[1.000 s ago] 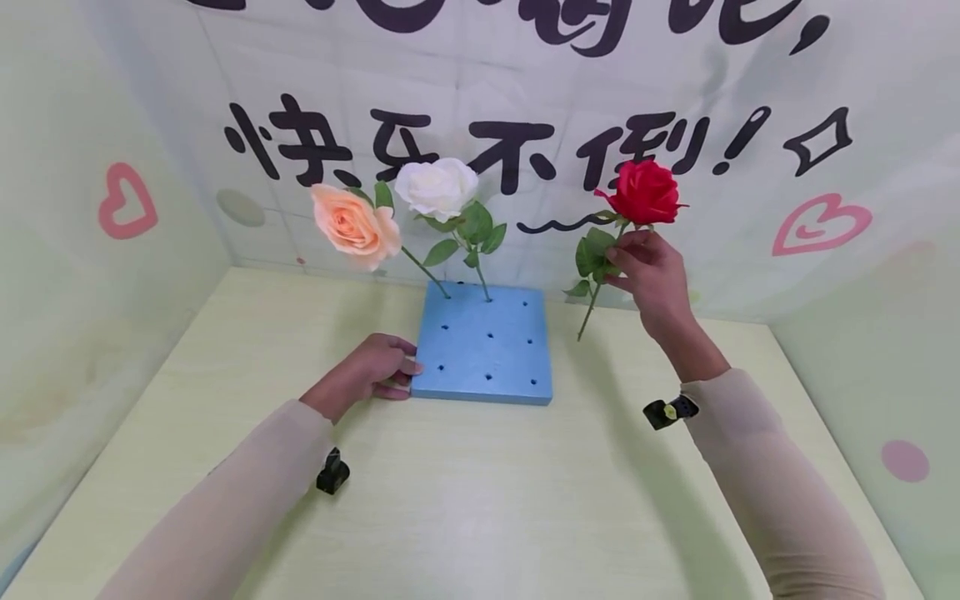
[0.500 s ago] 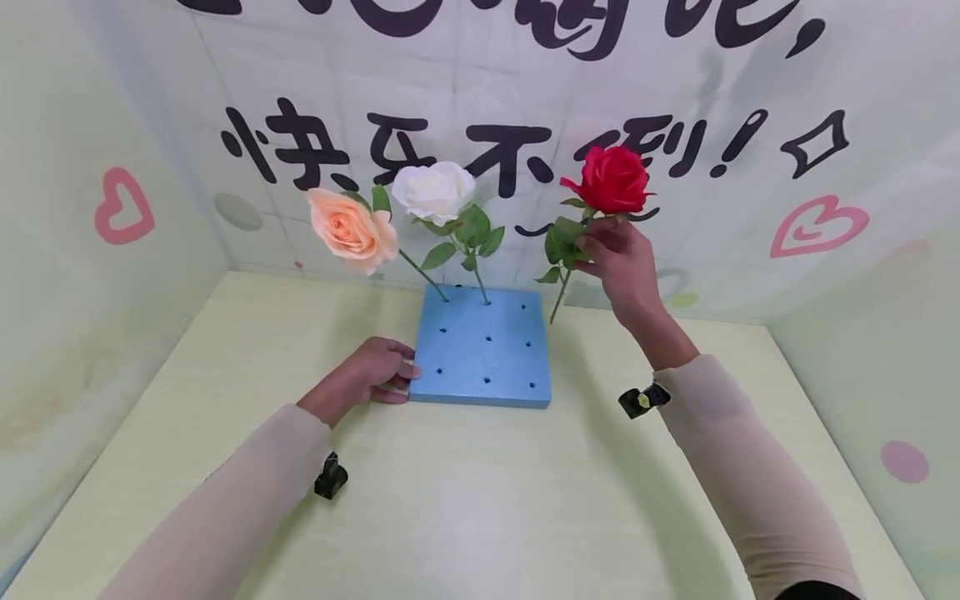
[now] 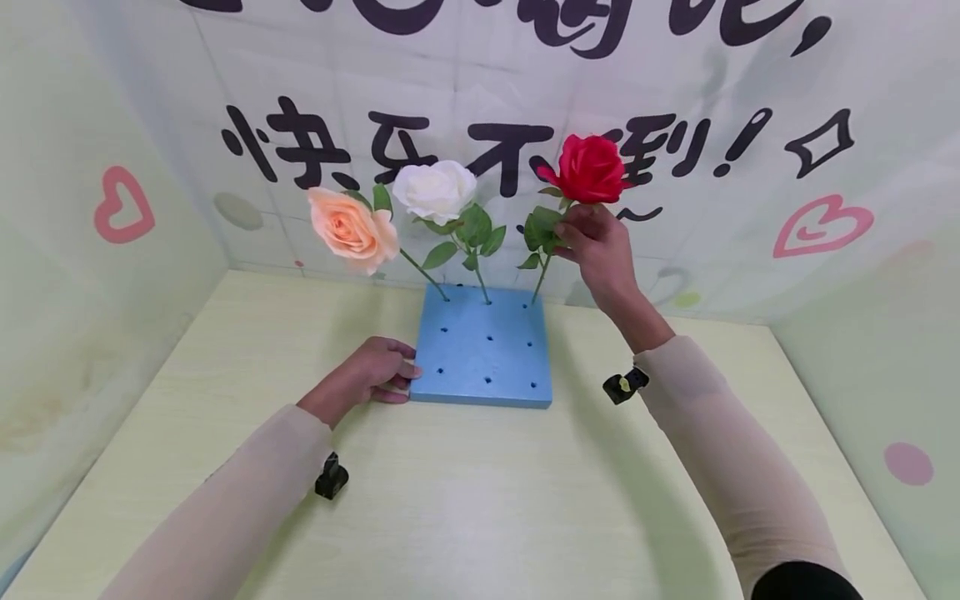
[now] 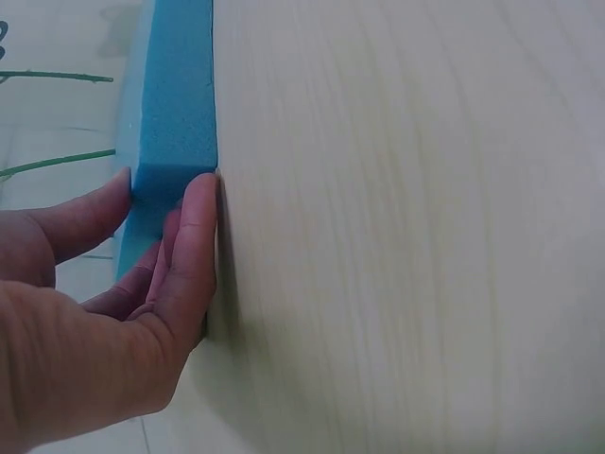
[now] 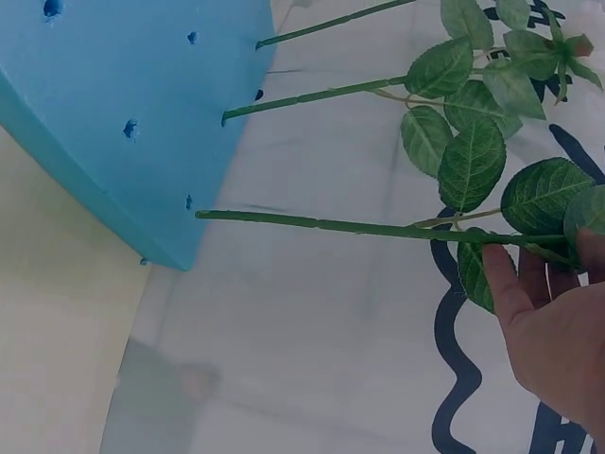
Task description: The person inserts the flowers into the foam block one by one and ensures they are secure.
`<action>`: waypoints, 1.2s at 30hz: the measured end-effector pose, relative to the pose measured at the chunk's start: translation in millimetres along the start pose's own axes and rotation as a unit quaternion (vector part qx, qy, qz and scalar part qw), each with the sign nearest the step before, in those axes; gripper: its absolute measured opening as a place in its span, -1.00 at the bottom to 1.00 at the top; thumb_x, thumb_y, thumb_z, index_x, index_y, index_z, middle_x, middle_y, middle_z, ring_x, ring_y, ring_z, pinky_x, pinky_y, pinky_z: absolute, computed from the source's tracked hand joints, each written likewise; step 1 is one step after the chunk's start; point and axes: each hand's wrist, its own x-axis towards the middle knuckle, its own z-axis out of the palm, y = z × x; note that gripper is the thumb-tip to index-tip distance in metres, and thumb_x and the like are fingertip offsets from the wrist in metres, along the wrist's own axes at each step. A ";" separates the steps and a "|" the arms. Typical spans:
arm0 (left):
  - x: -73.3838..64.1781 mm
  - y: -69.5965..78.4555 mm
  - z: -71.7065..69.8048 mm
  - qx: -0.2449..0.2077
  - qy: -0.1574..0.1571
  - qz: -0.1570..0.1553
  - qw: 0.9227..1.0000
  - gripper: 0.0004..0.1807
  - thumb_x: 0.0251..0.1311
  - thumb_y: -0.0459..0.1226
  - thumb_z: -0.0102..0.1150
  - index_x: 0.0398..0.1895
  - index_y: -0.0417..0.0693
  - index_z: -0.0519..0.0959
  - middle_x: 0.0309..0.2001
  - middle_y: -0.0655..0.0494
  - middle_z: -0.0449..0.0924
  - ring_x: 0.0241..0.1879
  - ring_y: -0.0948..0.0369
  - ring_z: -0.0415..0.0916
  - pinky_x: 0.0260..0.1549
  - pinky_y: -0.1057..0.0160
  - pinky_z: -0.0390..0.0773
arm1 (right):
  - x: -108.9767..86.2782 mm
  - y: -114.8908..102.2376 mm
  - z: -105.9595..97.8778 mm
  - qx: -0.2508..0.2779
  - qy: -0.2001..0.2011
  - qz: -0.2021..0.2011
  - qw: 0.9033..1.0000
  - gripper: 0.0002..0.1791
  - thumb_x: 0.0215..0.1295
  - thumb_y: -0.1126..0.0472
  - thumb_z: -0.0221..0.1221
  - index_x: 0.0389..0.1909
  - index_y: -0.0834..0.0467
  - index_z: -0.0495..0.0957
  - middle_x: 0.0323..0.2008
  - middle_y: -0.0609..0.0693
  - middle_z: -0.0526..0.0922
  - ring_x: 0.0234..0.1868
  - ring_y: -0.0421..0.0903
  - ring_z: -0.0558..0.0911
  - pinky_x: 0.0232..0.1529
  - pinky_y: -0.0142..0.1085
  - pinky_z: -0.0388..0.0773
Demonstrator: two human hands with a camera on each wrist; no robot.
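My right hand (image 3: 600,250) pinches a red rose (image 3: 591,169) by its stem among the leaves. In the right wrist view the stem's bare end (image 5: 203,216) is right by a hole (image 5: 189,202) near the block's corner; I cannot tell whether it touches. The blue foam block (image 3: 480,358) lies flat, with rows of small holes. A peach rose (image 3: 352,229), leaning left, and a white rose (image 3: 435,190) stand in its back row. My left hand (image 3: 382,369) holds the block's left edge, thumb on the top face and fingers against the side.
A pale wood-grain table (image 3: 465,500) bears the block. Close behind rises a white printed backdrop (image 3: 510,83) with black characters, and side panels (image 3: 885,350) flank the table. A small black camera hangs at each wrist.
My right hand has carried the red rose leftward, from the block's right to above its back right hole. My left hand and the block have stayed in place.
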 end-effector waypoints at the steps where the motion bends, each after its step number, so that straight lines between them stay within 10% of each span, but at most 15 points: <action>1: 0.2 -0.3 0.1 0.000 0.000 0.000 1.000 -0.47 0.13 -0.38 0.16 0.19 -0.22 0.28 -0.35 -0.12 0.41 -0.40 0.06 0.41 -0.34 0.11 0.60 | 0.5 0.0 1.5 -0.001 -0.003 0.001 1.000 -0.73 0.20 0.30 0.16 -0.10 0.24 0.37 -0.11 0.15 0.52 -0.10 0.05 0.55 -0.16 -0.14 0.55; 36: -0.9 -0.3 1.0 0.003 0.004 0.004 1.000 -0.47 0.13 -0.38 0.16 0.18 -0.22 0.29 -0.35 -0.12 0.42 -0.39 0.06 0.41 -0.35 0.11 0.60 | 10.2 25.8 33.7 -0.115 -0.060 -0.036 0.991 -0.84 0.24 0.28 0.13 -0.18 0.18 0.44 -0.18 0.02 0.56 -0.15 -0.10 0.55 -0.22 -0.26 0.58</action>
